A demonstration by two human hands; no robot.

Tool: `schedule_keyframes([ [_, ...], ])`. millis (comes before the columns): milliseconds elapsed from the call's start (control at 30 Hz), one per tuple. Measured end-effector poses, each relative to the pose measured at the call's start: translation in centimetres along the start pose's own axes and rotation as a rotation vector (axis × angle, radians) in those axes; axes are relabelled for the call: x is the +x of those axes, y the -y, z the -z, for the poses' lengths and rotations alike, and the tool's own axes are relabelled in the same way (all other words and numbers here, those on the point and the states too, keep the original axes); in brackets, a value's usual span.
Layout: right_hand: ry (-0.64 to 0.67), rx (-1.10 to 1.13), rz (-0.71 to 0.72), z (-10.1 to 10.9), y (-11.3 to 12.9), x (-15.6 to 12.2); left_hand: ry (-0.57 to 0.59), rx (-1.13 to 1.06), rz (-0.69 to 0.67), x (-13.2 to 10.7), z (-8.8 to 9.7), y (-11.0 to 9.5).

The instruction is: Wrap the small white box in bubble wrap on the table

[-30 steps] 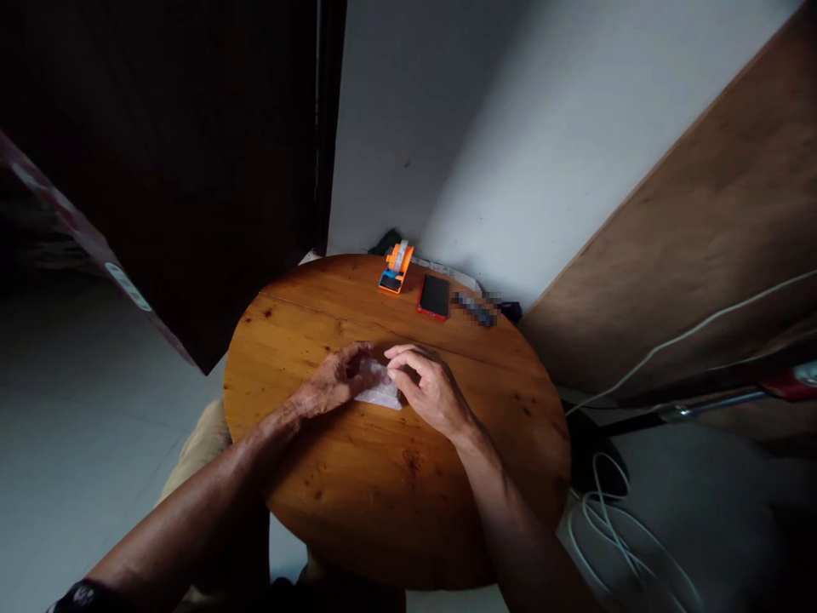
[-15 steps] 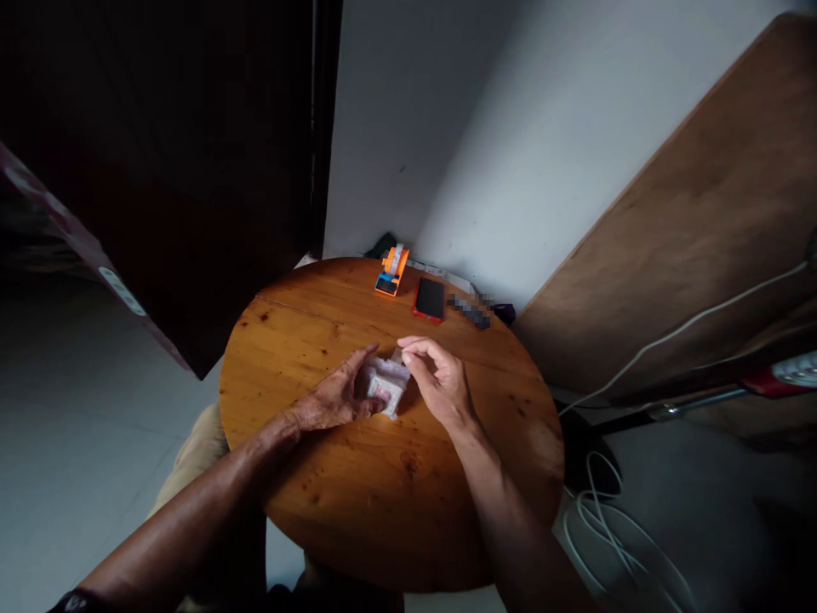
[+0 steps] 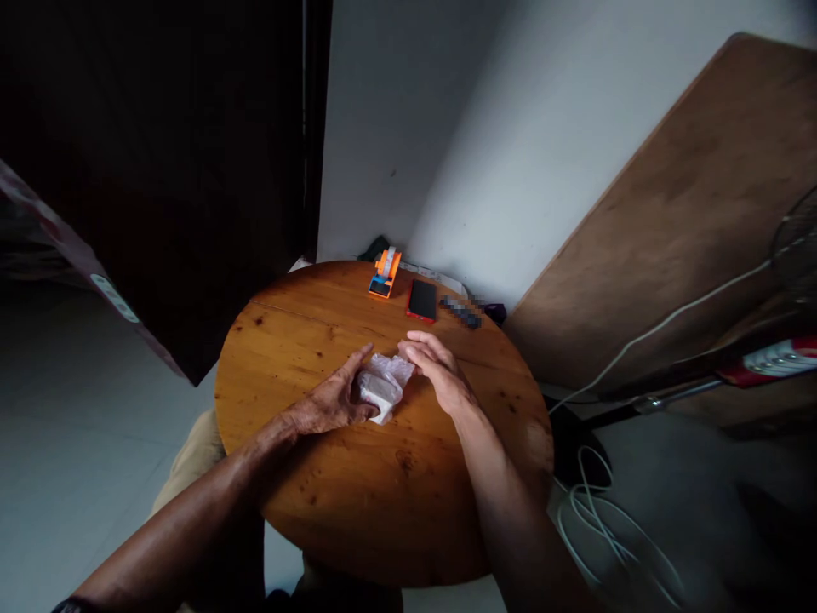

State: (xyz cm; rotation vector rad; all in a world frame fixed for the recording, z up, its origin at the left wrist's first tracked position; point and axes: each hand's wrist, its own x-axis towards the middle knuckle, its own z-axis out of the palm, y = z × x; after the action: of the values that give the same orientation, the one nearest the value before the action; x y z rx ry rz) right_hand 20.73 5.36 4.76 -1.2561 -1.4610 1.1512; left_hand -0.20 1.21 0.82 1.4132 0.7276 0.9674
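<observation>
A small white block wrapped in clear plastic [image 3: 381,390] lies near the middle of the round wooden table [image 3: 383,477]. My left hand [image 3: 332,398] grips it from the left, thumb and fingers around its side. My right hand [image 3: 437,373] pinches the loose plastic at the block's far right corner, fingers curled together.
At the table's far edge stand an orange tape dispenser [image 3: 383,274], a red phone [image 3: 422,300] and a dark blurred object [image 3: 460,312]. A wooden board [image 3: 670,230] leans against the wall on the right. White cables [image 3: 600,519] lie on the floor. A dark door [image 3: 191,170] is to the left.
The wrapped block was lifted on its edge from lying flat under both hands. My right hand moved from on top of it to pinching the plastic at its far side.
</observation>
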Motion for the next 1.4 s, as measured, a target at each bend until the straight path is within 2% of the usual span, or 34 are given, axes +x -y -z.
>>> schedule_keyframes([
  [100, 0.139, 0.004, -0.018, 0.1, 0.0, -0.2, -0.049, 0.005, -0.005, 0.2, 0.1, 0.3],
  [167, 0.154, -0.001, -0.012, -0.2, -0.3, -0.2, -0.089, 0.042, -0.004, 0.4, 0.2, 0.5],
  [300, 0.029, 0.009, 0.005, -1.3, -1.4, 0.2, -0.137, 0.112, -0.066, 0.5, 0.2, 0.8],
  [367, -0.022, 0.027, 0.033, -1.9, -1.7, 0.3, -0.106, 0.064, -0.093, 0.3, 0.1, 0.6],
  [467, -0.092, 0.069, 0.072, -2.2, -1.5, 0.4, -0.078, 0.012, -0.051, 0.0, 0.0, -0.1],
  [633, -0.218, 0.124, 0.089, -1.5, -1.6, 0.7, -0.091, -0.06, -0.009, -0.1, 0.4, -0.7],
  [833, -0.267, 0.038, 0.082, -0.8, -2.6, 1.6, -0.158, -0.283, 0.057, 1.0, 1.0, 0.4],
  [967, -0.393, -0.098, 0.206, -0.2, -1.6, 1.3, -0.195, -0.189, 0.076, 1.2, 1.5, 0.9],
  [1000, -0.359, -0.118, 0.204, -0.2, -1.1, 1.0, -0.198, -0.164, 0.1, 1.2, 1.6, 0.9],
  [1067, -0.173, -0.16, 0.148, -0.5, -0.2, 0.1, -0.187, -0.164, 0.13, 1.1, 1.6, 0.7],
  [1100, -0.07, -0.192, 0.126, -0.8, 0.2, -0.4, -0.175, -0.187, 0.127, 1.1, 1.6, 0.6],
  [1167, 0.041, -0.287, 0.14, -1.7, 0.7, -1.1, -0.138, -0.248, 0.096, 1.0, 1.3, 0.2],
  [1267, 0.06, -0.43, 0.165, -2.9, 0.7, -1.7, -0.092, -0.315, 0.062, 0.9, 0.8, -0.2],
  [1400, -0.035, -0.485, 0.135, -3.0, 0.1, -1.3, -0.056, -0.344, 0.072, 0.7, 0.6, -0.4],
])
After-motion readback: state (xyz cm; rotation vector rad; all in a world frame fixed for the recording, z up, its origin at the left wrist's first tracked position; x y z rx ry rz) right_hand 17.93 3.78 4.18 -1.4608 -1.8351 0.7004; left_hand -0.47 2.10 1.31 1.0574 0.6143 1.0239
